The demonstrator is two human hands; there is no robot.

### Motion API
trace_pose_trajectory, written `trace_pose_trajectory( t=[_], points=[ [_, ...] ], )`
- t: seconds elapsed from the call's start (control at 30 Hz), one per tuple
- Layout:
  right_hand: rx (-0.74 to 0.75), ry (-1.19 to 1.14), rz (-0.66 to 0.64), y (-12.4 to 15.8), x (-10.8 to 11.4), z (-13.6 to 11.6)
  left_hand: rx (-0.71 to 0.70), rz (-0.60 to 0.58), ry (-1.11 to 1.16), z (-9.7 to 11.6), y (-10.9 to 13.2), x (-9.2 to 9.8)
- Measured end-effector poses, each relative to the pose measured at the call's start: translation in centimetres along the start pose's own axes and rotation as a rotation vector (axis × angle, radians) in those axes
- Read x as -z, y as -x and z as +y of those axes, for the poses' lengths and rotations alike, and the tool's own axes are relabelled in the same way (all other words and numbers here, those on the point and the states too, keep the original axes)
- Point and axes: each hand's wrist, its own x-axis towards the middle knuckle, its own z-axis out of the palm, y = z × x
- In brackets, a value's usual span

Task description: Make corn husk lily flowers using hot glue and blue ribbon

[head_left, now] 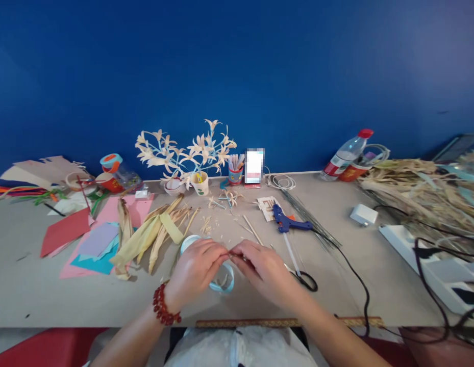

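Observation:
In the middle of the table, my left hand (200, 265) and my right hand (262, 265) meet at the fingertips. Both are closed in a pinch, and whatever lies between the fingers is too small to make out. A beaded red bracelet (166, 306) circles my left wrist. Under the hands lies a light blue ring of tape (223, 280), partly covered by my left hand. A pale round roll (191, 241) shows just behind that hand. Dried corn husks (156, 239) spread to the left. To the right lie black-handled scissors (308, 281) and a blue glue gun (288, 221) with a glue stick.
Husk flowers (200, 150) stand in small cups at the back, beside a lit phone (254, 167). Coloured paper (66, 232) lies left. Thin wires (311, 219), a bottle (346, 155), a husk pile (405, 188), a white power strip (408, 255) and black cables occupy the right.

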Motion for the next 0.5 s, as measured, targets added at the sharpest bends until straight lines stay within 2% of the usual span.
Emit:
trace_pose_trajectory(
  t=[0.13, 0.3, 0.5],
  points=[
    [-0.115, -0.105, -0.012, 0.2, 0.0, 0.7, 0.021, 0.044, 0.047, -0.6, 1.1, 0.0],
    [-0.151, -0.262, -0.043, 0.3, 0.1, 1.3, -0.046, 0.080, 0.020, -0.7, 1.3, -0.1],
    [-0.133, -0.281, -0.075, 0.4, 0.5, 1.3, 0.087, 0.107, 0.186, -0.7, 1.4, -0.4]
  ],
)
